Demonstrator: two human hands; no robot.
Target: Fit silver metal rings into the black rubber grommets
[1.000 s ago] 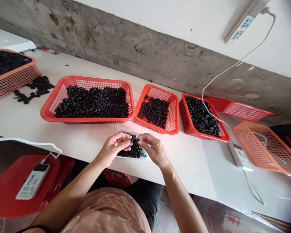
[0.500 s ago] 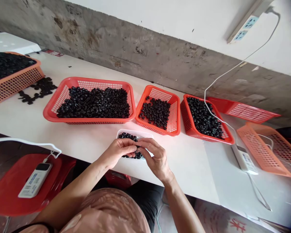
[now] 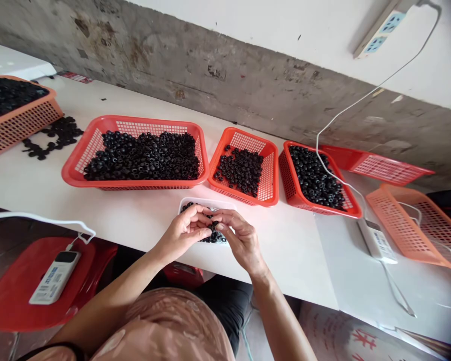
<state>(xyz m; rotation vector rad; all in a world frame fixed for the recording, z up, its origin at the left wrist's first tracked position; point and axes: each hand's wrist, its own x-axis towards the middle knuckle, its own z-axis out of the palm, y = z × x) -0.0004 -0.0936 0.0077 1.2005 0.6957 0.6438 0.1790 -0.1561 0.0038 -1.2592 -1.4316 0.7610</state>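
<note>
My left hand (image 3: 186, 229) and my right hand (image 3: 241, 239) meet above a small white tray (image 3: 183, 200) near the table's front edge. Between their fingertips is a small black ring-shaped part (image 3: 213, 226), pinched from both sides. More black parts and some small shiny bits lie in the tray, partly hidden by my hands. Behind the tray stand a wide red basket (image 3: 135, 186) and a smaller red basket (image 3: 244, 199), both holding black parts.
Another red basket (image 3: 293, 193) of black parts stands right, a white cable (image 3: 351, 103) hanging across it. An orange basket (image 3: 406, 235) and power bank (image 3: 379, 243) are farther right. At left are an orange basket (image 3: 22, 120), loose black pieces (image 3: 62, 133) and a red stool (image 3: 11, 286).
My left hand's fingers have spread and arched more, and the black part between the fingertips shows more clearly. The whole view has shifted slightly.
</note>
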